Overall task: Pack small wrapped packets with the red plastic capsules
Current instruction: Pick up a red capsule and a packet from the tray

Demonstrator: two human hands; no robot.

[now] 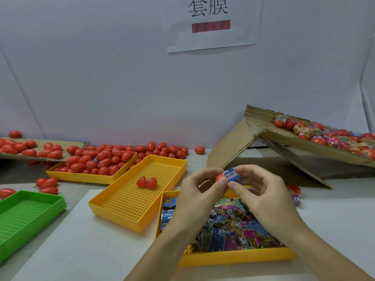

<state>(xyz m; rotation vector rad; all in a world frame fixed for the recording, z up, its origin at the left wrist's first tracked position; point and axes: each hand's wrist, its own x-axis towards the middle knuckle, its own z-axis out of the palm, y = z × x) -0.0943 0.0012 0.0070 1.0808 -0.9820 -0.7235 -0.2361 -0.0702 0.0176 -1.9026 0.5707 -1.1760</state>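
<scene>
Red capsule [220, 177] with a blue printed packet [231, 175] wrapped round its right end is held above the near yellow tray [233, 257], between both hands. Left hand [199, 191]: thumb and forefinger curled, pinching the exposed red end of the capsule. Right hand [261, 191]: thumb and fingers curled, pinching the blue packet; a barcode on the packet faces the camera.

Near yellow tray: holds a loose heap of wrapped packets [233, 226] in blue, purple and pink print, partly hidden by the hands.

Middle yellow perforated tray [129, 205]: lies just left of the packet tray and contains one opened capsule [146, 182], its two halves side by side.

Far yellow tray [81, 176]: filled with closed red capsules [101, 159]; more lie spilled on the table behind it and on a flat cardboard sheet [40, 144] at far left.

Green perforated tray [26, 216]: at the near left edge.

Tilted cardboard box [284, 138]: at the right, carrying capsules with printed wrapping [324, 134].

Paper sign [211, 21]: fixed to the white wall behind.
</scene>
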